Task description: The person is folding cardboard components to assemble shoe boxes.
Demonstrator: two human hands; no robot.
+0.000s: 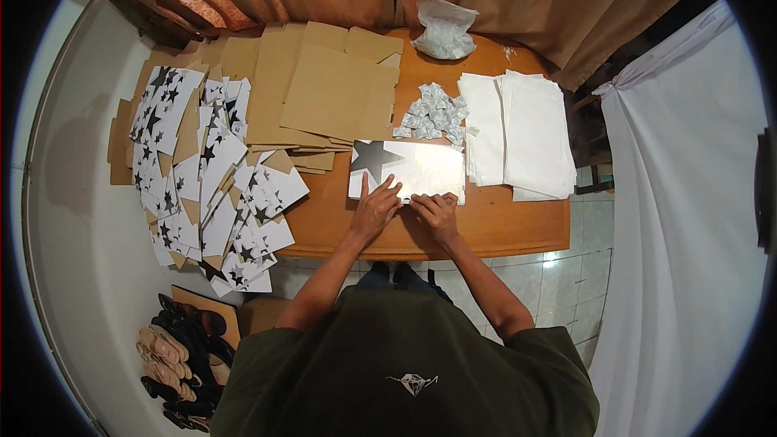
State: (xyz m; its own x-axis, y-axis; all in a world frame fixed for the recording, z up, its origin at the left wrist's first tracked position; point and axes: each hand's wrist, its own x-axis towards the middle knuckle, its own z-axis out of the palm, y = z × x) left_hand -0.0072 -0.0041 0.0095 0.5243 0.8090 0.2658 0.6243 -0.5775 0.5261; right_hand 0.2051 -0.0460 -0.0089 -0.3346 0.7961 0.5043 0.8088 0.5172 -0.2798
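Note:
In front of me on the wooden table lies a flat white cardboard box (429,163) with a large black star at its left end. My left hand (378,209) rests on its near left part, fingers stretched and apart. Against the near edge, right of the middle, my right hand (437,217) has its fingers bent and close together, gripping that edge; its thumb is hidden. Just beyond the box is a loose pile of small pale sachets (434,113), a few of them close to its far edge.
Flat brown cardboard pieces (340,93) are stacked at the far left. White star-printed cardboard blanks (218,154) overlap along the left side. Folded white sheets (534,133) lie right of the sachets. A filled clear plastic bag (445,30) stands at the back. Shoes (174,352) sit on the floor, lower left.

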